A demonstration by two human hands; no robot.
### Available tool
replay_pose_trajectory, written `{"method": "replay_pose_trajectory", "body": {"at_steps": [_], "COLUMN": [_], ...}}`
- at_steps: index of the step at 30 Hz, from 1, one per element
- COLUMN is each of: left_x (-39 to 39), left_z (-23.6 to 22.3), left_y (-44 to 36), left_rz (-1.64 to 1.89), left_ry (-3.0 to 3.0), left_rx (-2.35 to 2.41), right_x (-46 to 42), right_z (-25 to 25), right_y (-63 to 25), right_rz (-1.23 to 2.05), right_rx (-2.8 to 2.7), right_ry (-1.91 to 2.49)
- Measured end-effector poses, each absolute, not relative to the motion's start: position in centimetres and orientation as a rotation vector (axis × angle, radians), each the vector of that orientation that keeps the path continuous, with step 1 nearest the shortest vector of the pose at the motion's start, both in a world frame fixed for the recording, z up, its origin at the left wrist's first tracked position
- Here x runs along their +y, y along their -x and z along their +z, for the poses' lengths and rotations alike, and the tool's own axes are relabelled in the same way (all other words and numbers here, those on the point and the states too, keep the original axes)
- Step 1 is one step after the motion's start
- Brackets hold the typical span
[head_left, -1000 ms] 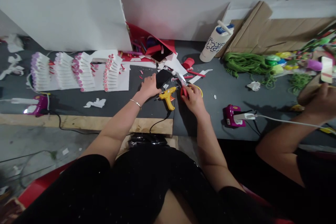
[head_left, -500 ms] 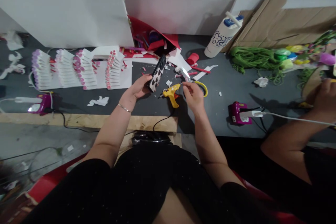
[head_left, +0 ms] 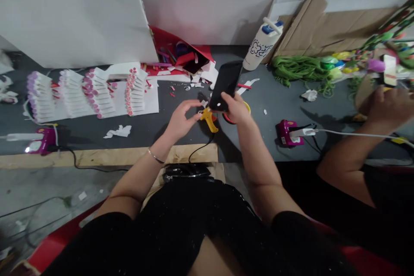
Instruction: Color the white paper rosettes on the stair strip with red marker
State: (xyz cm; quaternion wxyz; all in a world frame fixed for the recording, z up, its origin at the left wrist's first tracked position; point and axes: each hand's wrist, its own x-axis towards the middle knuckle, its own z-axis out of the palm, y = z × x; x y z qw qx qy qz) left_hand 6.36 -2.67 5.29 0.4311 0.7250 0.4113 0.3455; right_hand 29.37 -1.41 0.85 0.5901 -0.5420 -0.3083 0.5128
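Note:
My right hand (head_left: 237,110) holds a smartphone (head_left: 226,79) with its dark screen facing me, the thumb lying across the lower end. To the left, my left hand (head_left: 183,120) has thumb and fingers apart with nothing held between them. Its fingertips are close to a yellow hot glue gun (head_left: 209,121) lying on the dark table; whether they touch it I cannot tell. Small white paper scraps (head_left: 196,85) lie beyond that hand. Behind the phone and my right hand, the scissors are mostly covered, and only part of a yellow handle (head_left: 248,107) shows.
White sheets with rows of small pink and purple pieces (head_left: 100,95) lie left. A white bottle (head_left: 261,47) stands at the back, beside green cords (head_left: 296,69). Purple power adapters (head_left: 287,133) sit on both sides. A co-worker's hand (head_left: 390,108) is at far right.
The phone has passed from my left hand to my right and turned from its spotted back to its screen. My left hand has opened near the glue gun. The view has shifted slightly.

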Motion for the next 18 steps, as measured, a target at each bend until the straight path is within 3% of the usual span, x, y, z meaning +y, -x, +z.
{"method": "replay_pose_trajectory", "body": {"at_steps": [6,18], "left_x": [-1.7,0.9], "left_z": [4.6,3.0], "left_y": [-3.9,-2.6], "left_rz": [0.681,0.642], "left_ry": [-1.839,-1.851], "left_rx": [1.335,1.384], "right_x": [8.3,19.8], "right_z": [1.3,-0.3], "right_y": [-37.8,-39.8], "right_rz": [0.879,0.635], "right_rx": [-0.805,-1.069], "right_ry": [1.758,1.922]}}
